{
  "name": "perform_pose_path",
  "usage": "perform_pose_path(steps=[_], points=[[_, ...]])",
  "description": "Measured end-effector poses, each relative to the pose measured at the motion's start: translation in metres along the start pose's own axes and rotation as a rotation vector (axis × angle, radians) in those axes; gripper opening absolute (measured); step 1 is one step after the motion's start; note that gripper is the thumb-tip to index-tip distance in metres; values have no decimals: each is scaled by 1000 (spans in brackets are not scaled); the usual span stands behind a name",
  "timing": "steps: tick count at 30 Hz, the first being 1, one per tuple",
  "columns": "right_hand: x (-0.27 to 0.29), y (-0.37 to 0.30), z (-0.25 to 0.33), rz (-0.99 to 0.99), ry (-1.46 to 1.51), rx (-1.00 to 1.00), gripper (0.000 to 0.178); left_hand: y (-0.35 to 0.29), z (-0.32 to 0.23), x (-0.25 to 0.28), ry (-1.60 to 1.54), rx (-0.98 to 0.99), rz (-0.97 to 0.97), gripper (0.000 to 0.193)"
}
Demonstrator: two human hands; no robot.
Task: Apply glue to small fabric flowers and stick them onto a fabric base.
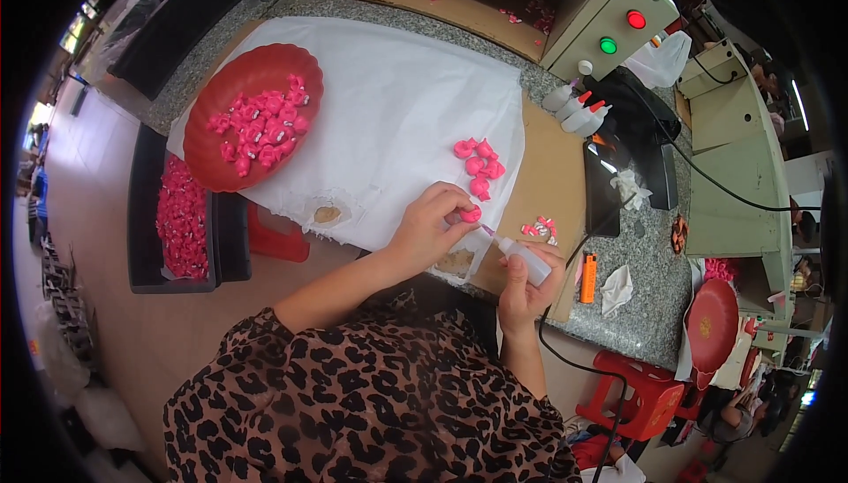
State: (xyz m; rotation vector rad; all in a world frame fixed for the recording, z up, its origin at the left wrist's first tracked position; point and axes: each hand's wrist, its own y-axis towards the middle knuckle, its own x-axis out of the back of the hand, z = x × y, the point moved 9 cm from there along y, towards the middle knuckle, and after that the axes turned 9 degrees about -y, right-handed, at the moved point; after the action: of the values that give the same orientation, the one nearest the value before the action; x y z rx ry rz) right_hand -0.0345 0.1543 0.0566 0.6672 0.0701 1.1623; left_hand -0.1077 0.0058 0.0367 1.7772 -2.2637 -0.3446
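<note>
Between the fingertips of my left hand (430,229) is a small pink figurine piece (471,215). My right hand (533,284) is wrapped round a white squeeze bottle (523,260), tilted so its thin nozzle (488,231) points at the pink piece; whether the tip touches it I cannot tell. Just beyond my hands lies a small cluster of pink pieces (480,163) on the white cloth (380,86). Smaller pink and silvery bits (540,229) rest on the cardboard by my right hand. A red-brown scalloped bowl (208,105) at the left holds many more pink pieces.
A black bin (230,240) full of pink pieces stands left, below table height. Several white bottles with red tips (587,116), an orange lighter (588,278) and crumpled tissue (617,290) lie at the right. A black cable (565,293) crosses there. A machine with lit buttons (609,28) stands behind.
</note>
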Motion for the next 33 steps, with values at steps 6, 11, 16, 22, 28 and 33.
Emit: perform_pose_path(steps=[6, 11, 16, 22, 28, 33], points=[[2, 3, -1, -34, 151, -93, 19, 0, 1, 0, 9, 6, 13, 20], [-2, 1, 3, -11, 63, -34, 19, 0, 1, 0, 12, -6, 1, 20], [0, 0, -2, -12, 107, -64, 23, 0, 0, 0, 1, -10, 3, 20], [0, -1, -4, -15, 69, -46, 21, 0, -2, 0, 15, -27, 8, 20], [1, 4, -5, -23, 141, -105, 19, 0, -1, 0, 8, -3, 9, 19], [2, 6, -4, -39, 110, -96, 17, 0, 0, 0, 2, -17, 11, 19]])
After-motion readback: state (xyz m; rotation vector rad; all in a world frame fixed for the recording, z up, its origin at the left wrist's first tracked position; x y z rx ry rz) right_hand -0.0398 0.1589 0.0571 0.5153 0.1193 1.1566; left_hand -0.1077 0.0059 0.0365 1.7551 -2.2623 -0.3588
